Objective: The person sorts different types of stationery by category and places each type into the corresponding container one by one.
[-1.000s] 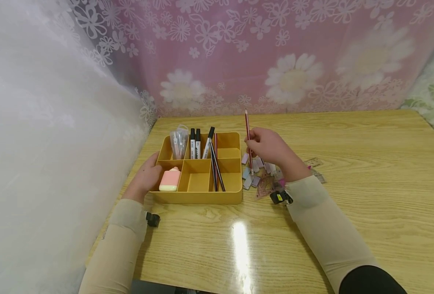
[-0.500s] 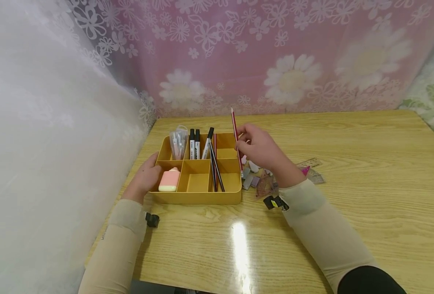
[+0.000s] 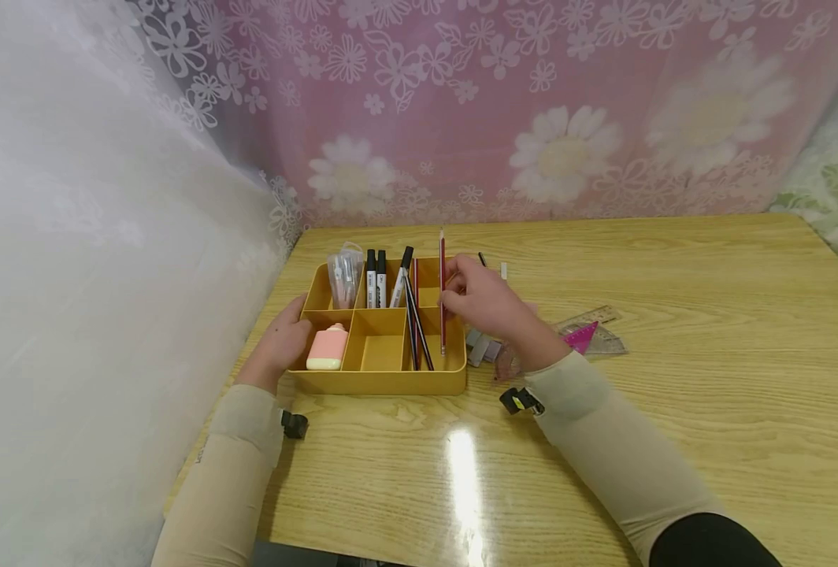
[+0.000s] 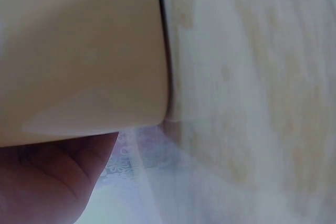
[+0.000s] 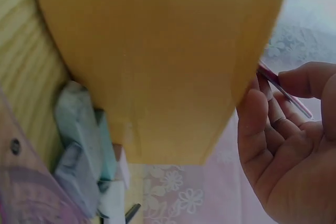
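A yellow desk organizer (image 3: 380, 383) with several compartments stands on the table. At its left wall, my left hand (image 3: 284, 344) grips the side; the left wrist view shows part of the hand (image 4: 52, 182) against the wall. My right hand (image 3: 488, 301) pinches a red pencil (image 3: 443, 264) between thumb and fingers. The pencil stands nearly upright over the right compartments, point up, its lower end inside the front right one. Other pencils (image 3: 422, 339) lean in that compartment. Black-capped markers (image 3: 381, 279), a packaged pen set (image 3: 344, 279) and a pink bottle (image 3: 329, 346) occupy other compartments.
Right of the organizer lie several erasers (image 5: 79, 129), a pinkish protractor (image 3: 507, 366), a magenta set square (image 3: 580, 337) and a clear ruler (image 3: 599, 315). The right forearm passes over part of this pile. A patterned pink curtain (image 3: 426, 118) hangs behind the table.
My right hand has moved left with the red pencil, from beside the organizer to over its right compartments, and the pencil has gone lower. The left hand stays in place.
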{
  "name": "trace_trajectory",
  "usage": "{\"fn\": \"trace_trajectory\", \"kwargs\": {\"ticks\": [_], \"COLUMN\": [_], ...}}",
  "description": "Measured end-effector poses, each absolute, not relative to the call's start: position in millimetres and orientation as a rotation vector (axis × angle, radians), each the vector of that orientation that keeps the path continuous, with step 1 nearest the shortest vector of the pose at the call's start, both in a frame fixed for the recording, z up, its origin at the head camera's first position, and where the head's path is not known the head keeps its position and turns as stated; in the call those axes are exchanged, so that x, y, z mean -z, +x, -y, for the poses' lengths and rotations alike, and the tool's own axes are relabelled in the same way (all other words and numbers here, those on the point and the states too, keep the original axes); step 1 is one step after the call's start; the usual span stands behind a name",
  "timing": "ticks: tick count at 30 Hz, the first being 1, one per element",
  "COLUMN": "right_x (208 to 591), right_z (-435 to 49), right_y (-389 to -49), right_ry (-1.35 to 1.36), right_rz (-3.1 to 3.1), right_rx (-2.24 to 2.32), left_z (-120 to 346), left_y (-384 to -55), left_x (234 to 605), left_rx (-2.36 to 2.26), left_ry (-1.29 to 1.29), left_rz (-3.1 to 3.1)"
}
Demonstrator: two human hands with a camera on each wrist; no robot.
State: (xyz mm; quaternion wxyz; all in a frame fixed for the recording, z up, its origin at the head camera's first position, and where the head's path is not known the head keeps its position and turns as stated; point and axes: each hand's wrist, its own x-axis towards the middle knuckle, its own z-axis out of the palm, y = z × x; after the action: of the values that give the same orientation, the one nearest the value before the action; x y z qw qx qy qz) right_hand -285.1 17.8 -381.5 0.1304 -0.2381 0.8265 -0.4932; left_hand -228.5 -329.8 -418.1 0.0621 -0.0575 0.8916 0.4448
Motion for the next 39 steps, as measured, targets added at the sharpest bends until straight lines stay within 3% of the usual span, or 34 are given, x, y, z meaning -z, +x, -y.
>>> {"fn": "trace_trajectory", "kwargs": {"ticks": [27, 39], "right_x": [387, 393], "right_z": [-13, -49], "right_y": [-283, -322], "right_ry": [-0.682, -0.601], "right_rz": [-2.442, -2.566], "right_rx": [1.434, 1.38], "left_z": [329, 331], "left_y": [-230, -230], "left_x": [419, 421], "left_rx": [-1.349, -1.384], "left_ry": [-0.2, -0.219], "left_rz": [-2.693, -2.642]}}
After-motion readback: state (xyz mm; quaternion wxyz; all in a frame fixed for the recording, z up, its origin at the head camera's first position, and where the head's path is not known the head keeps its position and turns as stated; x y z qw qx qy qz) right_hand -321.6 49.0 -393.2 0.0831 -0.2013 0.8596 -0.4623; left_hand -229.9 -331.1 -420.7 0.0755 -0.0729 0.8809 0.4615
